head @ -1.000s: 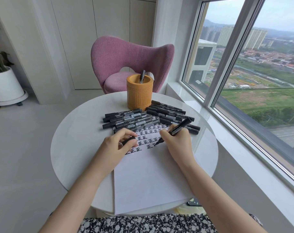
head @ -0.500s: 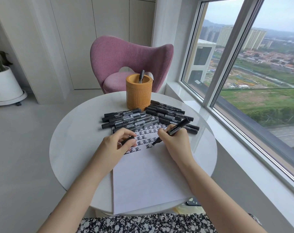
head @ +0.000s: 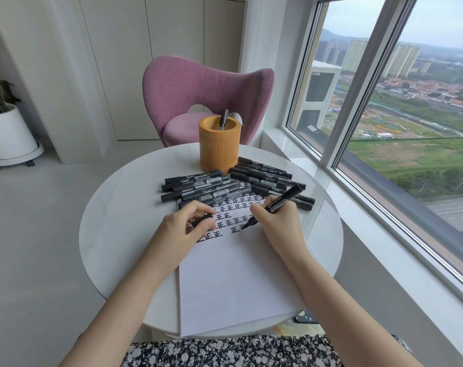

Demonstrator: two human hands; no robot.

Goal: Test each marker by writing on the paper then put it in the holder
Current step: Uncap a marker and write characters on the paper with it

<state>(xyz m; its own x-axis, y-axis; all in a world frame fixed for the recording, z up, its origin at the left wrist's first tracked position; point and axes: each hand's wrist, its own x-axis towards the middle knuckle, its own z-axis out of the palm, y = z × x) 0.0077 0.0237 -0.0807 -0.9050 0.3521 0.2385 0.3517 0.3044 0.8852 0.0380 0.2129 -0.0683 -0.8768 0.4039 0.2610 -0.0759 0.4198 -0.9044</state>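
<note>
My right hand grips an uncapped black marker, its tip touching the white paper beside rows of black written characters. My left hand rests on the paper's left part, fingers closed on a small black cap. Several capped black markers lie in two piles, a left pile and a right pile, at the paper's far end. Behind them stands an orange cylindrical holder with one marker upright inside.
The round white table carries everything. A pink chair stands behind it. A large window and its sill run along the right. A white plant pot sits on the floor at far left. A dark object peeks from under the table's near edge.
The marker tip in my right hand has slid slightly left along the bottom row of characters. My left hand has stayed on the paper with the cap.
</note>
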